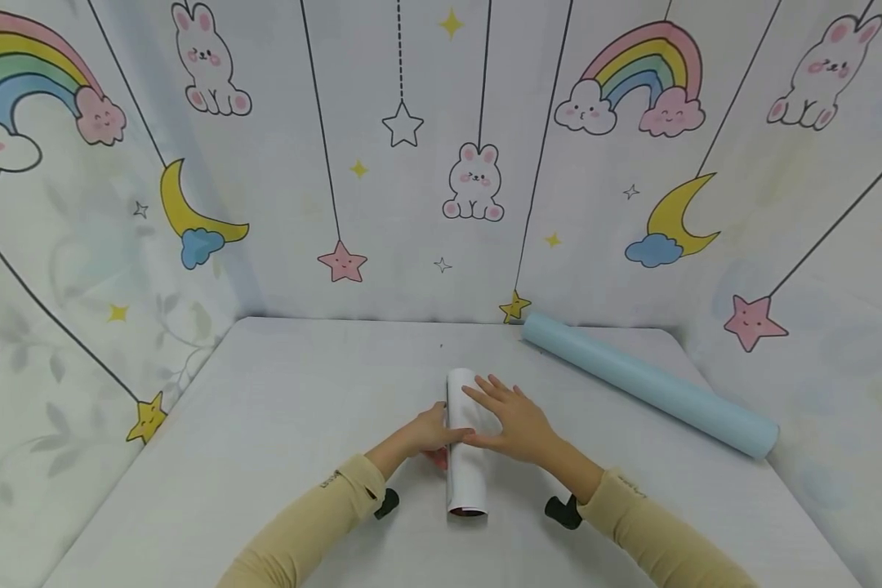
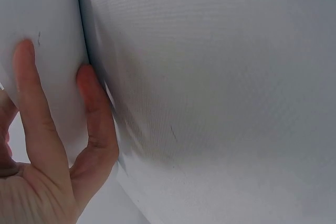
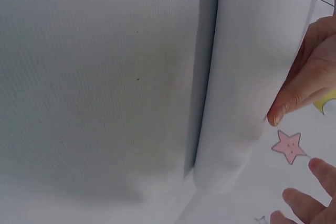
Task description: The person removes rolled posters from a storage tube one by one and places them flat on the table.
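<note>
White roll (image 1: 467, 486) on the white table (image 1: 301, 392), lying lengthwise away from the person, with a dark opening at the near end. Nearest, to the left and right of the white roll's near end, pale yellow sleeves (image 1: 287, 531). Close to the cuffs, small black devices (image 1: 387, 503), one on each side of the white roll. A little farther, at the white roll's left side, left hand (image 1: 422, 433), grasping the white roll, thumb over the top and fingers bent against the side. At the white roll's right side, right hand (image 1: 518, 429), not clenched, fingers straight and spread toward the far half, thumb stretched across the top near the left thumb; impossible to tell whether every fingertip touches. Farther, to the right of the white roll and apart from it, light blue roll (image 1: 648, 381), lying at a slant. Farthest, beyond the white roll's far end, pale backdrop (image 1: 412, 204) printed with rabbits, rainbows, moons and stars, including a pink star (image 1: 342, 262) left of the white roll.
</note>
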Available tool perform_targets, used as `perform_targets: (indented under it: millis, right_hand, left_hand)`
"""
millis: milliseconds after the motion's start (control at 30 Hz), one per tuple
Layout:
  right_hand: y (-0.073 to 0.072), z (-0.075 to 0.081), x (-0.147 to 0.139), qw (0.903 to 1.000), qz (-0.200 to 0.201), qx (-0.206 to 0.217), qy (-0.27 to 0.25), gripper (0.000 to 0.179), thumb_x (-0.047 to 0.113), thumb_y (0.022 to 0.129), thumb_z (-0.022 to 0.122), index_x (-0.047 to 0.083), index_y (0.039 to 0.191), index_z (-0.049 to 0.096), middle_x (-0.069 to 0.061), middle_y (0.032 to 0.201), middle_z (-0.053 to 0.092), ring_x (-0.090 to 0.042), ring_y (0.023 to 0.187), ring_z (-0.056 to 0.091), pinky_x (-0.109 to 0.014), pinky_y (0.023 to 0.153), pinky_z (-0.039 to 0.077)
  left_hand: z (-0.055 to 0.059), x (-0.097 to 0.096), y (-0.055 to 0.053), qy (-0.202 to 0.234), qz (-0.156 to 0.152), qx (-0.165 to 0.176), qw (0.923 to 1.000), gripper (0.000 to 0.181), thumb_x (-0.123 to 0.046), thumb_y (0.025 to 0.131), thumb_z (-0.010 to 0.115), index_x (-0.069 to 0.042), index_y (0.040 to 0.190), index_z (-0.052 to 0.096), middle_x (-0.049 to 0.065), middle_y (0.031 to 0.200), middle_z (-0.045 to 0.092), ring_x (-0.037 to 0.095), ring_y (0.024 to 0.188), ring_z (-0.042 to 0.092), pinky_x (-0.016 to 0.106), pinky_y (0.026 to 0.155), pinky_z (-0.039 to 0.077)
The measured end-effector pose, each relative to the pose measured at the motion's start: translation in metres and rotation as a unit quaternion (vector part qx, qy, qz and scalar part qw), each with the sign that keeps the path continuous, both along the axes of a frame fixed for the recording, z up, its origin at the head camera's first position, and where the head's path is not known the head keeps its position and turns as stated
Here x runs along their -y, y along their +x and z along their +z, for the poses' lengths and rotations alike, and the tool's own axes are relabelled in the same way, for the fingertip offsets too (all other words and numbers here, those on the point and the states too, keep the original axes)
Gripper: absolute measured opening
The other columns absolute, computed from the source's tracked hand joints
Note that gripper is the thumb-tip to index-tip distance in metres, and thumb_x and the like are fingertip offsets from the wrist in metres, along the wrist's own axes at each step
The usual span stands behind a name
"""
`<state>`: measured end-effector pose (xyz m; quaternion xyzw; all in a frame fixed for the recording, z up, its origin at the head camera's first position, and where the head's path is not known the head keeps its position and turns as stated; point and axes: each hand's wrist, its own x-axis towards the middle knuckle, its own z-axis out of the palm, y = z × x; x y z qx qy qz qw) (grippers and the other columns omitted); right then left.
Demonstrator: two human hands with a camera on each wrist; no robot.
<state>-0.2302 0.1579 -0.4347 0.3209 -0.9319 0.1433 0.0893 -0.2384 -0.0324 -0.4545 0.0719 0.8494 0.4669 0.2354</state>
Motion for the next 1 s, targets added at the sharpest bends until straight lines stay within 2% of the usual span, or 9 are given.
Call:
perform_targets:
  millis: [333, 567, 700, 800, 900, 1000]
  right_hand:
    - [0.006, -0.008, 0.011, 0.9990, 0.014, 0.043, -0.006, 0.078, 0.059, 0.076, 0.063, 0.022, 0.140, 0.039, -0.007, 0.145, 0.033, -0.029, 0.134, 0.024, -0.061, 0.098, 0.025]
    - [0.007, -0.019, 0.017, 0.9966, 0.014, 0.081, 0.005, 0.085, 0.062, 0.073, 0.063, 0.023, 0.142, 0.035, -0.006, 0.147, 0.030, -0.029, 0.135, 0.022, -0.060, 0.098, 0.027]
    - [0.007, -0.026, 0.017, 0.9939, 0.017, 0.109, 0.004, 0.087, 0.064, 0.073, 0.062, 0.023, 0.143, 0.032, -0.005, 0.148, 0.027, -0.025, 0.136, 0.020, -0.055, 0.093, 0.037]
    - [0.008, -0.029, 0.017, 0.9920, 0.022, 0.124, -0.006, 0.088, 0.064, 0.073, 0.061, 0.022, 0.144, 0.031, -0.005, 0.148, 0.026, -0.024, 0.137, 0.019, -0.051, 0.092, 0.040]
    - [0.007, -0.031, 0.016, 0.9915, 0.028, 0.126, -0.014, 0.088, 0.064, 0.073, 0.061, 0.021, 0.144, 0.031, -0.006, 0.148, 0.025, -0.025, 0.137, 0.019, -0.052, 0.094, 0.037]
    - [0.007, -0.032, 0.016, 0.9910, 0.033, 0.128, -0.016, 0.088, 0.063, 0.073, 0.062, 0.019, 0.143, 0.033, -0.006, 0.149, 0.025, -0.025, 0.137, 0.018, -0.051, 0.096, 0.036]
  left_hand:
    - [-0.001, 0.000, -0.002, 0.017, -0.015, -0.010, 0.9997, 0.079, -0.038, 0.084, 0.065, 0.008, 0.134, 0.025, 0.015, 0.090, 0.056, 0.021, 0.054, 0.060, 0.034, 0.049, 0.053]
    - [-0.003, -0.002, -0.003, 0.005, -0.008, -0.017, 0.9998, 0.082, -0.038, 0.084, 0.065, 0.010, 0.136, 0.022, 0.026, 0.105, 0.054, 0.020, 0.051, 0.060, 0.033, 0.048, 0.052]
    - [-0.004, -0.002, -0.002, -0.006, -0.003, -0.025, 0.9997, 0.089, -0.040, 0.083, 0.065, 0.013, 0.138, 0.018, 0.033, 0.116, 0.048, 0.021, 0.053, 0.060, 0.033, 0.047, 0.052]
    - [-0.006, -0.003, -0.002, -0.006, -0.002, -0.028, 0.9996, 0.090, -0.041, 0.083, 0.066, 0.013, 0.137, 0.018, 0.034, 0.117, 0.047, 0.022, 0.056, 0.060, 0.034, 0.047, 0.052]
    - [-0.006, -0.003, -0.002, -0.006, 0.000, -0.032, 0.9995, 0.089, -0.040, 0.082, 0.066, 0.013, 0.137, 0.020, 0.033, 0.115, 0.049, 0.022, 0.057, 0.060, 0.033, 0.046, 0.052]
    - [-0.005, -0.003, 0.000, -0.035, 0.000, -0.066, 0.9972, 0.089, -0.040, 0.081, 0.067, 0.011, 0.137, 0.021, 0.030, 0.113, 0.050, 0.025, 0.060, 0.060, 0.034, 0.046, 0.051]
